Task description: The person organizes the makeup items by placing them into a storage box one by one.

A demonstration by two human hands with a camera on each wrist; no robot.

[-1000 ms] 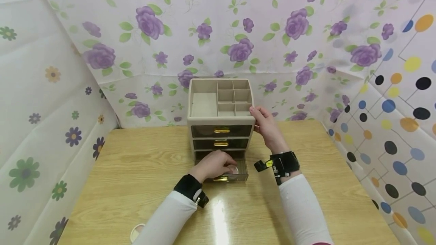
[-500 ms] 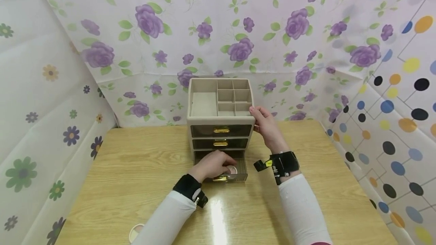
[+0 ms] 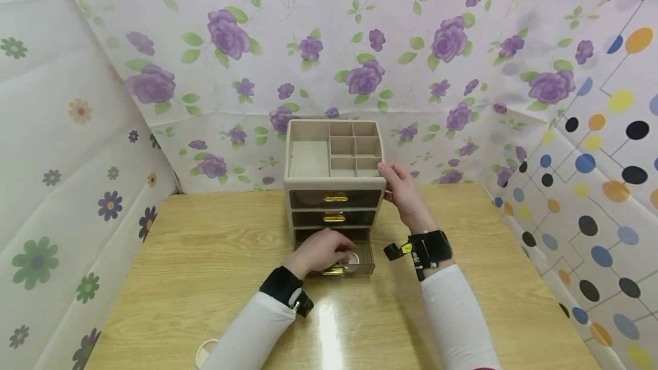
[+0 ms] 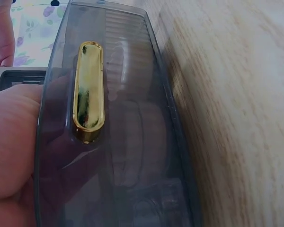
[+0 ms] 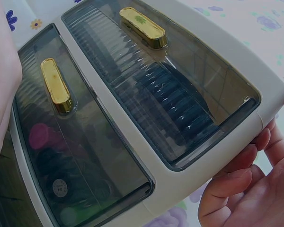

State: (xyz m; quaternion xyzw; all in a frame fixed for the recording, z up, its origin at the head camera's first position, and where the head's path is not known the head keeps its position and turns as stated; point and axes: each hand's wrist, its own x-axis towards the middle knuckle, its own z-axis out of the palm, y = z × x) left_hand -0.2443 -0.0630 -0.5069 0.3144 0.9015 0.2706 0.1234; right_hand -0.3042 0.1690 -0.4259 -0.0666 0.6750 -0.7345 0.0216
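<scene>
A beige drawer organizer [image 3: 335, 183] stands upright against the curtain, its bottom drawer [image 3: 366, 250] pulled out. My left hand [image 3: 321, 247] reaches into that drawer from above. Its curled thumb and fingers hold a flat round disc [image 3: 353, 258] with a white rim and pinkish middle; the fingertips are partly hidden. In the left wrist view, the tinted drawer front [image 4: 132, 156] with its gold handle [image 4: 89, 87] covers the fingers. My right hand [image 3: 403, 190] grips the organizer's right upper edge, thumb at the top rim and fingers bent against the side [image 5: 241, 177].
Two upper drawers are shut; through one tinted front [image 5: 80, 161] a pink item [image 5: 41, 136] and dark items show. Divided compartments [image 3: 354, 147] form the organizer's top. Another round, pale-rimmed disc [image 3: 204, 352] lies on the wooden table [image 3: 205, 256] beside my left sleeve. Patterned curtains enclose the table.
The disc under my left fingers has shifted slightly and shows more than a second ago. My left hand has barely moved, and my right hand keeps its grip on the organizer.
</scene>
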